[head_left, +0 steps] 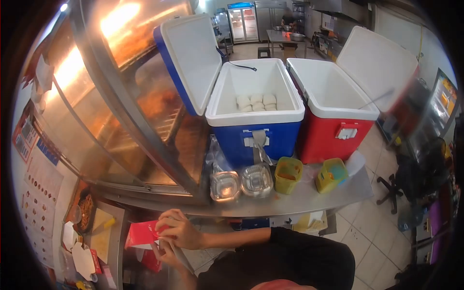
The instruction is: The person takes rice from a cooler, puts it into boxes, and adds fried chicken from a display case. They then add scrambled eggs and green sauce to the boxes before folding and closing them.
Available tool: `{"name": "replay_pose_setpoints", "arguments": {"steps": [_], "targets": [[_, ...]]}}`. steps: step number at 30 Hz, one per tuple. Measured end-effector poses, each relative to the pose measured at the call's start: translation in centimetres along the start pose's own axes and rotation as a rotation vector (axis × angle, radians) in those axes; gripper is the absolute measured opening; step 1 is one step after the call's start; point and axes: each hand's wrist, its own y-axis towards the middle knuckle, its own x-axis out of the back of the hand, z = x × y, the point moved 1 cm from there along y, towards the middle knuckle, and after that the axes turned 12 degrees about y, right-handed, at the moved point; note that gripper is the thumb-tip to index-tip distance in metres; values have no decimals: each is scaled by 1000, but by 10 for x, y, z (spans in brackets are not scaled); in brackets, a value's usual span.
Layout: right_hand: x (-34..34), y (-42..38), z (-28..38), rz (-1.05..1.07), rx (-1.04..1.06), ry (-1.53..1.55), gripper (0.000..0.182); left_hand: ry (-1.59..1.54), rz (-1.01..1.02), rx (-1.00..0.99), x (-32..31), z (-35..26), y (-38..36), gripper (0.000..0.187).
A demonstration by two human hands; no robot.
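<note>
A red paper food box (143, 234) with white inner faces is held at the lower left, over the end of the metal counter. My right hand (180, 230) reaches across from the right, its fingers bent over the box's near edge. Just below it, my left hand (168, 255) grips the lower side of the same box, partly hidden by a pale flap. Another red piece of carton (151, 260) shows underneath.
A lit glass food warmer (140, 101) stands at the left. Open blue (256, 140) and red (333, 140) coolers sit on the steel table; wrapped white bundles (256, 102) lie in the blue one. Clear plastic containers (225, 186) and yellow-green tubs (288, 175) line the front.
</note>
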Motion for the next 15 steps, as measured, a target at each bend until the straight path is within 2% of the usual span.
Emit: {"name": "replay_pose_setpoints", "arguments": {"steps": [1,2,4,5,7,9,10,11,12,14,15], "targets": [[1,-3,-5,78,-82,67,15,25,115,4,5,-6,1,49],[3,-3,-8,74,-81,61,15,24,122,3,0,-20,-2,49],[9,1,-14,-37,-133,187,19,37,75,44,-12,-35,-10,53],[14,6,-13,-34,-132,187,19,-38,183,8,-13,-35,-15,57],[26,12,-13,3,-544,437,23,-60,204,-42,-15,-36,-22,58],[32,8,-18,74,-498,425,21,-93,226,-172,-23,-36,-29,59],[34,5,-22,134,-457,414,19,-106,222,-176,-21,-38,-28,59],[30,-11,-27,195,-453,272,18,-146,207,0,-14,-40,-25,59],[27,-18,-22,202,-452,266,18,-184,190,180,-9,-38,-22,60],[22,-27,-9,195,-193,145,17,-275,133,270,-3,-18,-9,51],[20,-28,-4,164,-150,138,18,-337,157,272,5,7,2,48]]}}
